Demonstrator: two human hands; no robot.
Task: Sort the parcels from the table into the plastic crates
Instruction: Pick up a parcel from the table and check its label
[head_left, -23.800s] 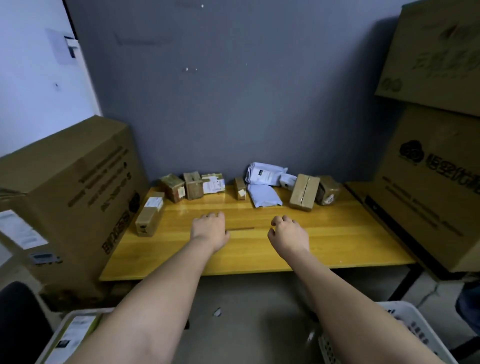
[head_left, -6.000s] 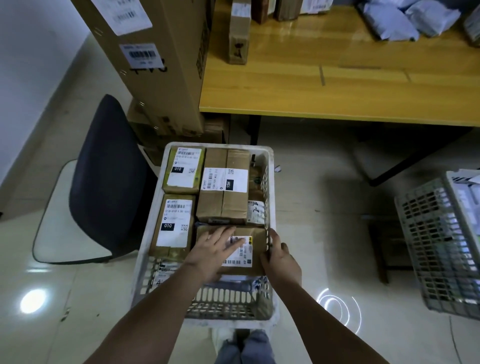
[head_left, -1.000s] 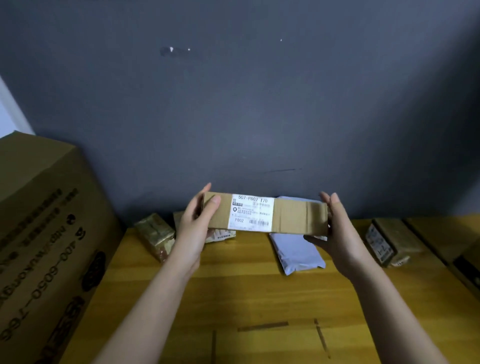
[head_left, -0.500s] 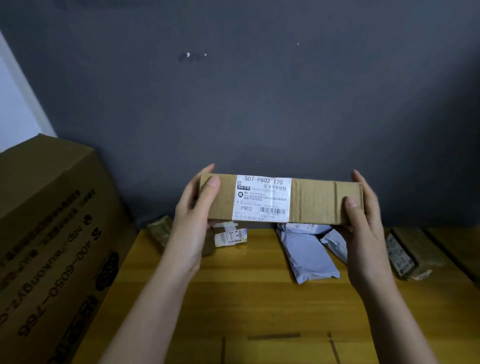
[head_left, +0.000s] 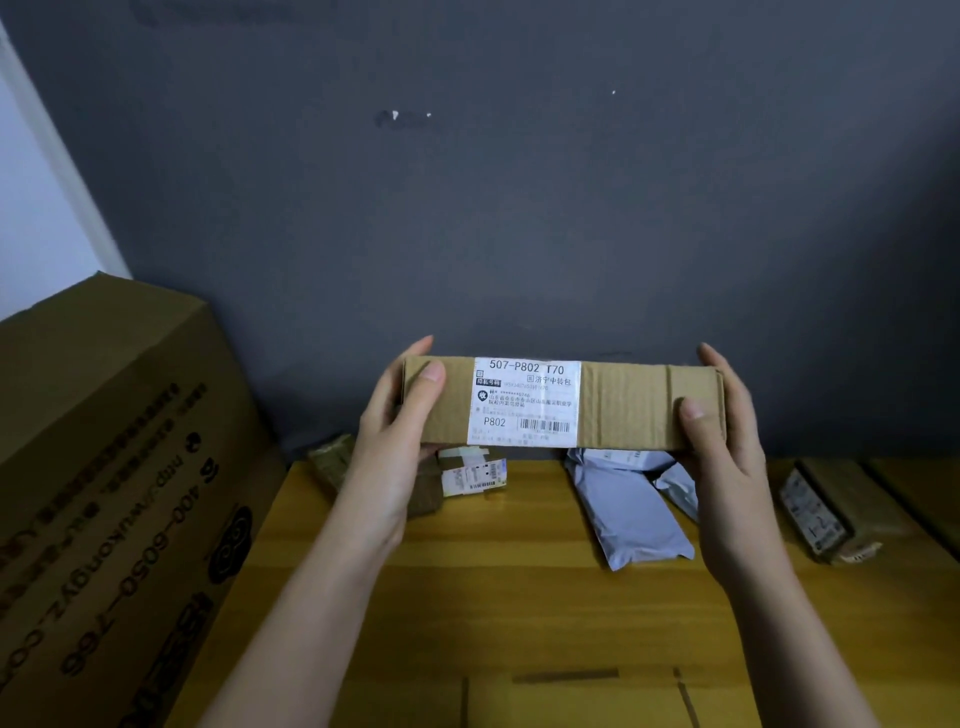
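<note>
Mid-sort: we've got the long box up, label facing us.
Left hand + right hand fingers clamped on its ends; approx 5 parcels left on tabletop at 9–3 o'clock, crates not in shot.

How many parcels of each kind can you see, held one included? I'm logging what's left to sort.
Cardboard boxes: 4 (held box, taped box, labelled box, right box)
Grey bags: 2 (front bag, crumpled bag)
Total: 6; more may be hidden.
</note>
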